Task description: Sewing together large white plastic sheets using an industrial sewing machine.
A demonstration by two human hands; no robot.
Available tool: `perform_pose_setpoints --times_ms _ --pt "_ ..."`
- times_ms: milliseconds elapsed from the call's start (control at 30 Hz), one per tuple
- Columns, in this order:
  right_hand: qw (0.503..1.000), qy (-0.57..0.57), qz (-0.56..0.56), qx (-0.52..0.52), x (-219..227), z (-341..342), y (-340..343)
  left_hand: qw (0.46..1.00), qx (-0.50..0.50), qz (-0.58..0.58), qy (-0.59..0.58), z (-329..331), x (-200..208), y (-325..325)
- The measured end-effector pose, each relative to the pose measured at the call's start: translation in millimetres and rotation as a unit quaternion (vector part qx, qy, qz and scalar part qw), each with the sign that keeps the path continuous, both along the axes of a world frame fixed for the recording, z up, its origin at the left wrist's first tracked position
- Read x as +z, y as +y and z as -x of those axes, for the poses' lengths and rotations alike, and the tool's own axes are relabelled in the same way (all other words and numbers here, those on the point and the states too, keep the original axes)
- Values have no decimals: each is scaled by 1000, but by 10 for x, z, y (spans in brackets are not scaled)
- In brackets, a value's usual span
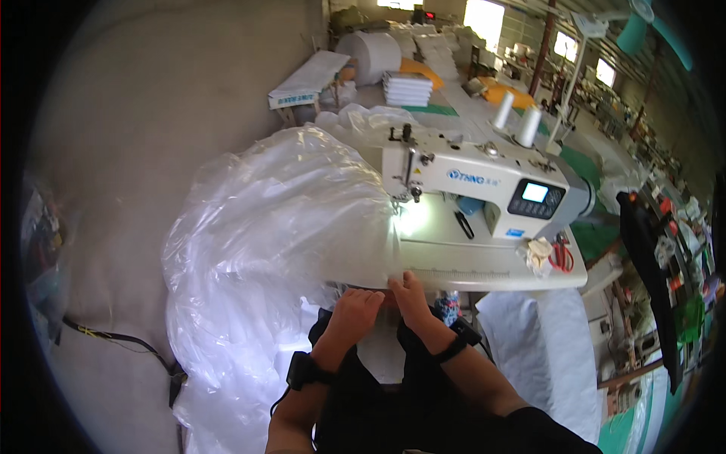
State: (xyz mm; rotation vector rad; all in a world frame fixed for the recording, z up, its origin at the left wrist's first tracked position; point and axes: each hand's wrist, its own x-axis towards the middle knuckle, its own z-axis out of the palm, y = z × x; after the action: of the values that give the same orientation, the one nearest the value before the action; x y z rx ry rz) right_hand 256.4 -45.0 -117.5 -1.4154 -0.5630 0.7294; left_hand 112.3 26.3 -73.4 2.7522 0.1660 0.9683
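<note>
A big heap of translucent plastic sheeting [265, 204] billows over the left side of the sewing machine table [484, 261] and hangs down toward the floor. Its right edge runs under the lit needle area of the white sewing machine [454, 170]. At the table's front edge my right hand [414, 299] pinches that edge of the sheeting, thumb uppermost. My left hand [355, 312] is just beside it, fingers curled over at the sheeting's near edge; its fingertips are partly hidden. Both wrists carry black straps.
Black thread snips [463, 225] lie under the machine arm. Red-handled scissors [562, 256] and a crumpled scrap [538, 256] sit at the table's right end. Two white thread cones [528, 127] stand behind the machine. A black cable [121, 337] crosses the floor at left.
</note>
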Motion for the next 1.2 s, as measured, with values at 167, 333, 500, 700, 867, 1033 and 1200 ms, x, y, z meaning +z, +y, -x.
perform_pose_setpoints --times_ms 167,333,500,700,867,1033,1200 --pt "987 153 -28 31 34 4 -97 991 80 65 -83 -54 210 -25" --pt "989 139 -35 26 154 -15 -129 975 190 -45 -111 -338 85 283" --pt "988 107 70 84 186 -115 -185 952 280 21 124 -329 -8 441" --pt "903 -370 216 -22 320 -210 -221 958 148 224 103 -324 281 298" --pt "890 -392 234 -16 479 -382 -106 877 77 313 358 -446 479 186" --pt "868 -424 257 13 528 -495 88 939 109 320 63 -803 482 565" --pt "849 -437 297 -4 526 -536 358 977 34 166 -125 -1608 0 1006"
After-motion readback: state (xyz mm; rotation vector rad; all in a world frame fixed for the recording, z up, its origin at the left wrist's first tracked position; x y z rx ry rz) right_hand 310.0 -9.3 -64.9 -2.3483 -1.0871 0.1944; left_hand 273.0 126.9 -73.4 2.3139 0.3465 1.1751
